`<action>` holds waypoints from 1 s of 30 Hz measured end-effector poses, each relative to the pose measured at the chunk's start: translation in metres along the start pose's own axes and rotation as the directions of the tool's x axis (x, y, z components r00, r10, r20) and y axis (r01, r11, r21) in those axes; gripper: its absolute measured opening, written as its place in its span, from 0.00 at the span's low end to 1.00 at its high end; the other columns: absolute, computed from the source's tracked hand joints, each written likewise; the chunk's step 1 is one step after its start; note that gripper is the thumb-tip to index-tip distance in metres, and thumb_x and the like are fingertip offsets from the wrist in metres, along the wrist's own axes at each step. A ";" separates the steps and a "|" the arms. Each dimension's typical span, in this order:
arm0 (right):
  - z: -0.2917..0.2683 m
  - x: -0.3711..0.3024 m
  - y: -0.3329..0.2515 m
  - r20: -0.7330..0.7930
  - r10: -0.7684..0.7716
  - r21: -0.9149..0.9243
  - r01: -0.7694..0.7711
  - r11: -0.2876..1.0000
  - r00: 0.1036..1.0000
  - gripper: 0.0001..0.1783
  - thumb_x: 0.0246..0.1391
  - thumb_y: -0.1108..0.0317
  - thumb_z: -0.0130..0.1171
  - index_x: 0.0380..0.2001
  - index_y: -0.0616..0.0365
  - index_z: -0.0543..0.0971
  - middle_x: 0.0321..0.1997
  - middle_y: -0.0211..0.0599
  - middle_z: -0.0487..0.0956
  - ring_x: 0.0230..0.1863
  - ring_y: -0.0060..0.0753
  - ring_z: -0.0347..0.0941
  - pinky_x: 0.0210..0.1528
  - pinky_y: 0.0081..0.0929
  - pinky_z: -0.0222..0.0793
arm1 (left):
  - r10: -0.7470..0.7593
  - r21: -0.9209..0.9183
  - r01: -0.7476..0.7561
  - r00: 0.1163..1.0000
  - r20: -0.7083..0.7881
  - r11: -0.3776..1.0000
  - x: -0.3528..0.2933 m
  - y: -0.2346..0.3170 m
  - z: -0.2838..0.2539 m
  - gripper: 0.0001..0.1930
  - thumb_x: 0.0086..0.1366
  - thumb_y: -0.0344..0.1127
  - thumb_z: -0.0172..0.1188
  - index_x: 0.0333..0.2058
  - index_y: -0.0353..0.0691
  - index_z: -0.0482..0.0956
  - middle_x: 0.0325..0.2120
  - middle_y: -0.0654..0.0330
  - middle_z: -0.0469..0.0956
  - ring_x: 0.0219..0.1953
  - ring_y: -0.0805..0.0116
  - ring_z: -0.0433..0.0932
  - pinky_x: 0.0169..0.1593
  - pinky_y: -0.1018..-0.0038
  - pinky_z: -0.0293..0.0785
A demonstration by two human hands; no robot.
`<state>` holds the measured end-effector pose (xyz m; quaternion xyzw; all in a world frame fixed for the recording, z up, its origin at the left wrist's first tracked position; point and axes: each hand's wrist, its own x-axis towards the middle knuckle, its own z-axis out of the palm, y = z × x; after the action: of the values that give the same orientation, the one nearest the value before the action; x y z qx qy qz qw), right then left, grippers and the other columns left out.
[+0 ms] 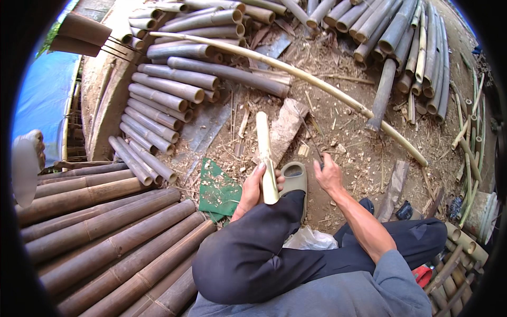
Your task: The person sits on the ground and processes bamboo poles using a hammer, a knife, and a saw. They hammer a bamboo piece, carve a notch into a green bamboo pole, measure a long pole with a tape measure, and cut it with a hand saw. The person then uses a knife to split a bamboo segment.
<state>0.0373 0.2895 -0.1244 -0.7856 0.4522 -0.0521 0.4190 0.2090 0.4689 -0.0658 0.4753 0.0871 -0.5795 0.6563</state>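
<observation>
My left hand [251, 190] is wrapped round a pale, peeled bamboo piece [264, 138]. The piece stands tilted above my left knee, its lower end close to my trousers and its upper end pointing away from me. To its right, my right hand [330, 174] is closed on the handle of a knife [311, 136]. Its thin dark blade points away from me, apart from the bamboo. Beyond the blade lies a flat, worn wooden board [288, 121]. A grey-green sandal [294, 177] on my foot shows between my hands.
Dark bamboo poles [121, 243] lie side by side at the left. Stacked bamboo lengths [158, 103] and another pile [391, 31] stand farther off. A long pale pole [296, 73] crosses the shaving-strewn ground. A green sheet [219, 185] lies near my left hand.
</observation>
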 end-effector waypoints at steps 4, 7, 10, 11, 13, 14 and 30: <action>0.004 -0.008 0.041 -0.135 -0.122 -0.230 0.089 0.969 0.983 0.27 0.57 0.60 0.59 0.56 0.62 0.66 0.46 0.55 0.73 0.46 0.60 0.74 0.45 0.48 0.74 | 0.233 -0.110 -0.217 0.957 0.173 0.970 0.004 0.056 0.016 0.14 0.74 0.42 0.46 0.51 0.42 0.65 0.44 0.50 0.77 0.42 0.56 0.80 0.43 0.54 0.82; -0.017 -0.020 0.092 -0.220 -0.153 -0.294 0.084 0.952 0.964 0.34 0.52 0.68 0.62 0.61 0.59 0.63 0.51 0.54 0.69 0.54 0.60 0.68 0.54 0.48 0.69 | 0.325 -0.056 -0.324 0.898 0.298 0.945 0.003 0.098 0.062 0.17 0.73 0.38 0.47 0.57 0.40 0.63 0.47 0.49 0.75 0.45 0.55 0.79 0.46 0.52 0.82; -0.035 -0.027 0.117 -0.203 -0.045 -0.216 0.000 0.976 0.978 0.35 0.50 0.68 0.64 0.61 0.59 0.63 0.52 0.56 0.67 0.54 0.63 0.67 0.56 0.49 0.68 | 0.382 -0.028 -0.411 0.818 0.430 0.911 -0.031 0.140 0.118 0.17 0.71 0.33 0.47 0.56 0.37 0.63 0.47 0.48 0.75 0.46 0.53 0.79 0.49 0.52 0.81; -0.037 -0.026 0.115 -0.194 -0.037 -0.253 -0.013 0.967 0.980 0.36 0.50 0.67 0.64 0.61 0.60 0.63 0.53 0.56 0.66 0.54 0.64 0.67 0.56 0.49 0.67 | 0.367 -0.023 -0.404 0.803 0.470 0.914 -0.033 0.151 0.120 0.17 0.68 0.32 0.46 0.55 0.36 0.64 0.48 0.47 0.75 0.46 0.51 0.79 0.50 0.51 0.80; -0.048 -0.026 0.105 -0.211 -0.051 -0.325 -0.021 0.945 0.976 0.37 0.49 0.66 0.65 0.62 0.59 0.63 0.54 0.55 0.66 0.54 0.63 0.67 0.57 0.49 0.67 | 0.354 -0.015 -0.399 0.796 0.490 0.917 -0.042 0.165 0.132 0.20 0.67 0.38 0.47 0.55 0.37 0.63 0.46 0.46 0.76 0.44 0.52 0.79 0.47 0.53 0.79; -0.055 -0.025 0.099 -0.221 -0.054 -0.360 -0.030 0.933 0.974 0.37 0.49 0.66 0.65 0.62 0.59 0.63 0.55 0.55 0.65 0.54 0.62 0.67 0.57 0.49 0.67 | 0.356 0.000 -0.422 0.765 0.537 0.907 -0.043 0.178 0.139 0.21 0.68 0.41 0.47 0.55 0.37 0.63 0.44 0.47 0.77 0.42 0.53 0.80 0.45 0.54 0.79; -0.338 -0.068 0.117 0.165 0.022 -0.453 0.056 0.890 0.986 0.34 0.49 0.53 0.64 0.56 0.62 0.74 0.51 0.56 0.79 0.53 0.53 0.76 0.58 0.40 0.70 | 0.456 0.267 -0.740 0.613 0.645 0.617 -0.028 0.130 0.306 0.18 0.73 0.49 0.52 0.49 0.42 0.66 0.27 0.60 0.71 0.21 0.68 0.75 0.26 0.71 0.78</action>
<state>-0.2362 0.1061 0.0305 -0.8676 0.4084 0.1169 0.2586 0.1758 0.2502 0.1843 0.4565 -0.4202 -0.4195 0.6627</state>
